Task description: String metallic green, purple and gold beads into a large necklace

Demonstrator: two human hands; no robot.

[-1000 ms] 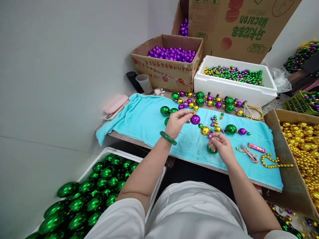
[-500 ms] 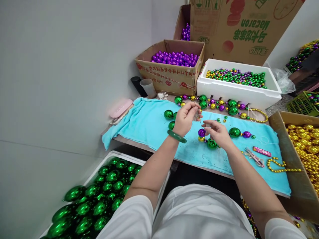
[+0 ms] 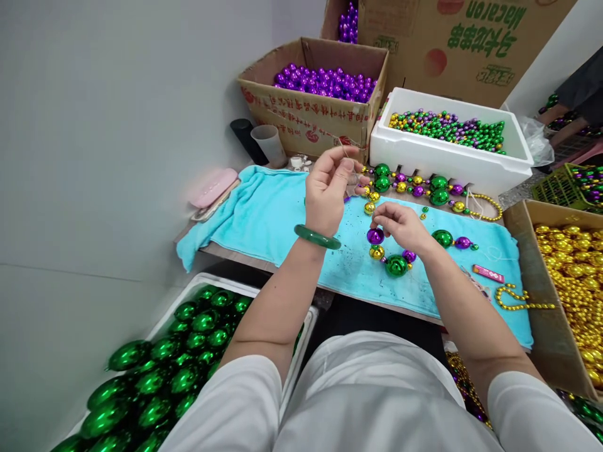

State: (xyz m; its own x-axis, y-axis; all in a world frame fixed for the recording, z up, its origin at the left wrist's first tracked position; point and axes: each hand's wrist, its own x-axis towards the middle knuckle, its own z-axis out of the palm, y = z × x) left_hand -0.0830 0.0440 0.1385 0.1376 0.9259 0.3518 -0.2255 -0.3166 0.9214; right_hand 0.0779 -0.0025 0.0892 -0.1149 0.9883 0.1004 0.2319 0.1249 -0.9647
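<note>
My left hand (image 3: 327, 191), a green bangle (image 3: 317, 237) at its wrist, is raised over the towel. Its thumb and index finger pinch a thin, needle-like wire (image 3: 345, 149), and a clear loop of thread hangs by the other fingers. Lower and to the right, my right hand (image 3: 400, 225) is closed at the fingertips on the top of a shiny purple bead (image 3: 375, 236). That bead sits at the end of a curved strand with a gold bead (image 3: 377, 252) and a large green bead (image 3: 396, 265). The thread between my hands is too fine to follow.
A turquoise towel (image 3: 264, 213) covers the table. Behind stand a carton of purple beads (image 3: 301, 113) and a white foam box (image 3: 447, 160). Gold beads fill a carton (image 3: 541, 301) at right; a foam box (image 3: 155, 326) of green beads is lower left. A person's arm (image 3: 572, 129) shows far right.
My left hand has moved up and left, away from the purple bead. My right hand has come down slightly, its fingertips now at that bead. A person has appeared at the far right.
</note>
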